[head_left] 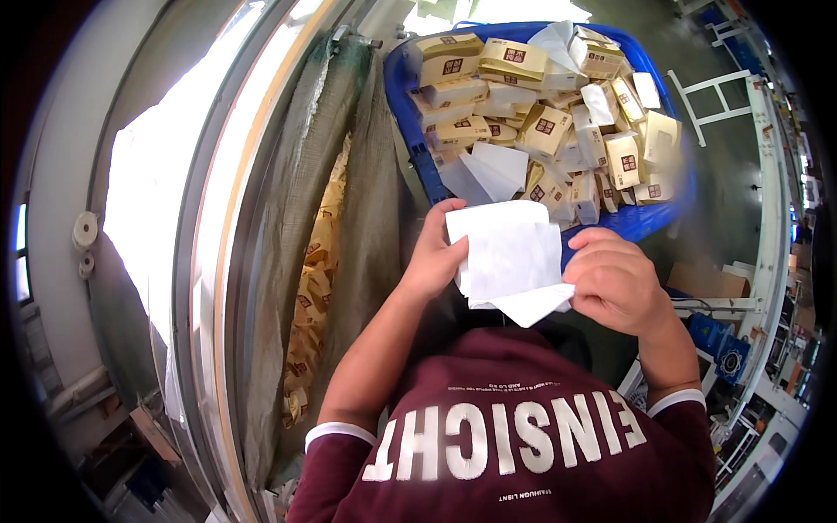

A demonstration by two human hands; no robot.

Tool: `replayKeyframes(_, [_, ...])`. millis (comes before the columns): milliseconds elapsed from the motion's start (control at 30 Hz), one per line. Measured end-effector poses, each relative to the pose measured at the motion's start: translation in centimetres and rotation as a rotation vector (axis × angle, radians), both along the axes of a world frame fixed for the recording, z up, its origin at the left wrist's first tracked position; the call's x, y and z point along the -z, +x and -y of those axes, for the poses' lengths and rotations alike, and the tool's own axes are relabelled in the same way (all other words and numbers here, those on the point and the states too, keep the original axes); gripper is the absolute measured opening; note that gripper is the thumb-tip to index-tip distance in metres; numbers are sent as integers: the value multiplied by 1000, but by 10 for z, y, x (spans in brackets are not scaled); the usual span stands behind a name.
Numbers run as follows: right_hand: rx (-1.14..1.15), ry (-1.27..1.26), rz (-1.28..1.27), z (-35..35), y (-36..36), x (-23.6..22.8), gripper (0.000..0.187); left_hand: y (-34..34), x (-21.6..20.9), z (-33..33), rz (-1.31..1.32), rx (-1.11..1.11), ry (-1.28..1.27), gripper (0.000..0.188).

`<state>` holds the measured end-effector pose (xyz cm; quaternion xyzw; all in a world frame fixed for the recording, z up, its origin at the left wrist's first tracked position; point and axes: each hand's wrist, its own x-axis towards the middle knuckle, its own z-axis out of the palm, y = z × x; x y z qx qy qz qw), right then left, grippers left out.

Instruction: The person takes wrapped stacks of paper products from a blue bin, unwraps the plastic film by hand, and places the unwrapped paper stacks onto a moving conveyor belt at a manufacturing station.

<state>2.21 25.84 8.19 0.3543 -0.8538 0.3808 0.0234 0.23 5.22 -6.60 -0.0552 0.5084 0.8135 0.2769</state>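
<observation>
A stack of white paper tissues (510, 248) is held up between my two hands, in front of my chest. My left hand (438, 254) grips the stack along its left side, thumb lying on the face and fingers behind. With bent fingers my right hand (615, 281) pinches the lower right corner, where one sheet is folded out into a loose pointed flap. Just beyond the stack stands a blue plastic bin (408, 113), heaped with cream and yellow tissue packs (545, 129). Loose white sheets (497, 167) lie on the heap's near side.
To the left stands a large grey-green woven sack (292, 218), its gap showing yellow wrappers (316, 279). Beside it runs a long metal window frame (222, 227). On the right are a white metal frame (767, 200), a blue motor (719, 342) and a cardboard box (708, 281).
</observation>
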Motion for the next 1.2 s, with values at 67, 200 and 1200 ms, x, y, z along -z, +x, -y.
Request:
replayKeyframes(67, [5,89,-60,5,-1,11,17,6,-8,9,7,12,38,55])
replayKeyframes(200, [9,48,-16,22,-2,32,17,26,-27,27,-66,3,4,56])
replayKeyframes(1200, [506,423,572,-47,-9,191,14,57,-18,137,126,-268,16,63])
